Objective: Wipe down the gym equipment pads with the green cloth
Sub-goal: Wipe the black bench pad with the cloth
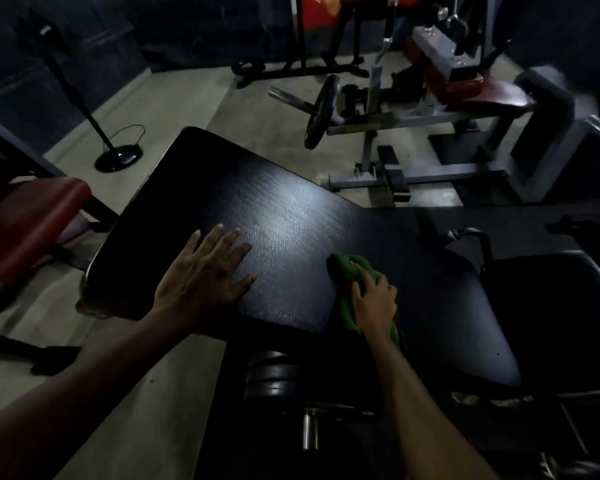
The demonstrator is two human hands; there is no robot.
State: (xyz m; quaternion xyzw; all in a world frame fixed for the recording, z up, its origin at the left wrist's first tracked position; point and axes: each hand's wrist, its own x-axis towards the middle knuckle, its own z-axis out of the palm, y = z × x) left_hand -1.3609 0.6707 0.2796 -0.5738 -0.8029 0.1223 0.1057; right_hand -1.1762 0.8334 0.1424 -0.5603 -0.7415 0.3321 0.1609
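The right hand, fingers curled around the bunched green cloth, holds it on the black pad surface. The left hand lies flat on the pad, fingers straight, spread.

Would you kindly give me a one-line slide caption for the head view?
The right hand grips the green cloth on the black pad while the left hand rests flat beside it.

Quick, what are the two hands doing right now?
Left hand: open, fingers spread, resting flat on the black pad.
Right hand: closed around the green cloth, pressing it on the pad.
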